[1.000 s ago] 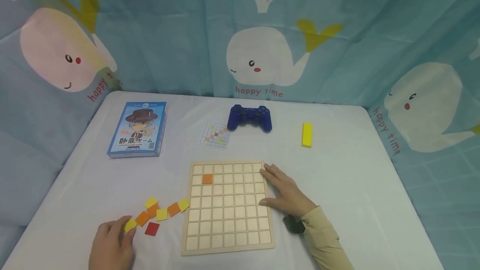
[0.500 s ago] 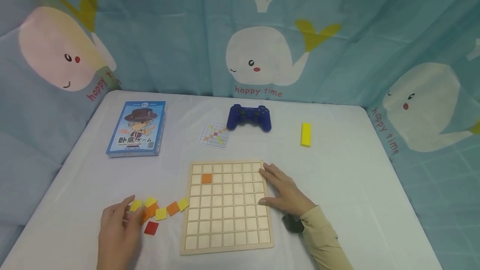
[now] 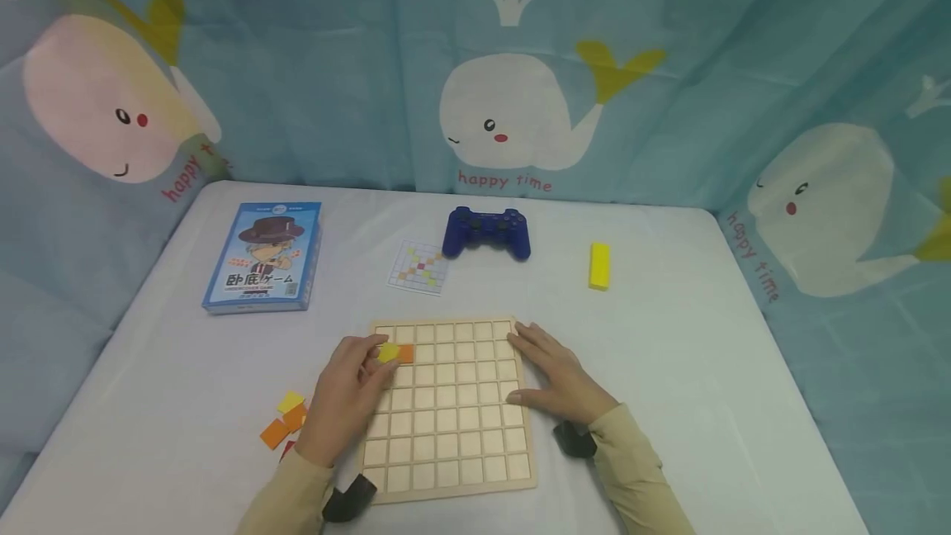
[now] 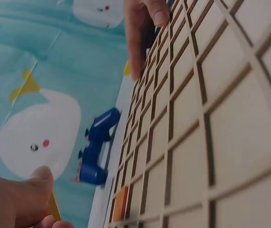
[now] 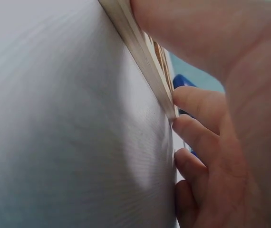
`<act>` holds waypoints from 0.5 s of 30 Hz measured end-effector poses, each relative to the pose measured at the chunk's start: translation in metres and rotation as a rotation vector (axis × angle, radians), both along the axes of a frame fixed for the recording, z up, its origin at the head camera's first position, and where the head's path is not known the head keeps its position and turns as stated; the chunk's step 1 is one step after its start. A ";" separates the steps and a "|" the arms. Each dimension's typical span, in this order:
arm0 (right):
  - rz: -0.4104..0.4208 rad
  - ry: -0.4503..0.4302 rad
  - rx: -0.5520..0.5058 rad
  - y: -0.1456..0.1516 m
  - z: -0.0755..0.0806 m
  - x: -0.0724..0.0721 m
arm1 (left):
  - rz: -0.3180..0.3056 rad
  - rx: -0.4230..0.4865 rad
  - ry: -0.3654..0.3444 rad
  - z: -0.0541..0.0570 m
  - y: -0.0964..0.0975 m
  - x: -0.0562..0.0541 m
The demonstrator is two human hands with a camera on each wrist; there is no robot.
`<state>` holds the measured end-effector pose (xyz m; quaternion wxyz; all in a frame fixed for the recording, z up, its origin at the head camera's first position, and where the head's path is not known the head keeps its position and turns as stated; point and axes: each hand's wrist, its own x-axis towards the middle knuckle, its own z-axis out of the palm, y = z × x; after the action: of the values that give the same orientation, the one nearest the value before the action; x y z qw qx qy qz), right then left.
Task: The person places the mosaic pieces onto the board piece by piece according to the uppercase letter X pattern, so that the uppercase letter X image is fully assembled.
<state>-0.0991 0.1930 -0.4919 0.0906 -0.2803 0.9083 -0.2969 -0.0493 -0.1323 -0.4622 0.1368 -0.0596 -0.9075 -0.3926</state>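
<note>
My left hand (image 3: 345, 393) pinches a yellow square tile (image 3: 388, 352) over the upper left of the wooden grid board (image 3: 444, 419), just left of an orange tile (image 3: 405, 354) lying in a cell. In the left wrist view the yellow tile (image 4: 54, 208) shows edge-on between thumb and fingers, tilted and above the board. Along the board's right border rests my right hand (image 3: 560, 384), its thumb on the surface and fingers loosely bent at the edge. Loose orange tiles (image 3: 275, 433), a yellow tile (image 3: 290, 401) and a red tile (image 3: 287, 449) lie left, partly hidden by the left arm.
A printed pattern card (image 3: 418, 267) lies behind the board, beside a blue game controller (image 3: 486, 234). At the back left is a blue game box (image 3: 263, 258). A yellow block (image 3: 599, 267) stands right of the controller. A whale-print curtain (image 3: 357, 106) hangs behind the table.
My left hand has picked up a yellow tile from the loose group and carried it right and away from me, over the board beside the orange tile. The right hand stays at the board's border.
</note>
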 end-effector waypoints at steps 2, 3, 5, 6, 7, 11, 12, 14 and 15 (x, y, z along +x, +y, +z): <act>0.002 0.005 -0.002 0.000 0.000 0.000 | -0.028 0.003 -0.041 0.001 0.007 -0.008; 0.002 0.005 -0.004 0.000 0.001 -0.001 | -0.043 0.005 -0.054 0.002 0.011 -0.011; 0.005 0.012 -0.004 -0.001 0.002 0.000 | -0.071 0.007 -0.068 0.004 0.019 -0.018; 0.005 0.012 -0.003 -0.001 0.003 0.000 | -0.085 0.010 -0.070 0.004 0.023 -0.021; 0.005 0.014 -0.003 -0.001 0.004 0.000 | -0.099 0.015 -0.074 0.005 0.027 -0.023; 0.008 0.014 0.007 -0.002 0.006 0.000 | -0.141 0.021 -0.082 0.006 0.041 -0.032; 0.007 0.008 0.009 -0.002 0.006 0.000 | -0.151 0.022 -0.092 0.006 0.044 -0.034; 0.007 0.002 0.014 -0.002 0.006 0.000 | -0.172 0.015 -0.111 0.004 0.051 -0.039; 0.007 0.001 0.019 -0.002 0.006 0.000 | -0.179 0.007 -0.121 0.003 0.055 -0.041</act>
<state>-0.0989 0.1913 -0.4857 0.0938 -0.2827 0.9102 -0.2877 -0.0901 -0.0777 -0.4588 0.0465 -0.1160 -0.9037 -0.4095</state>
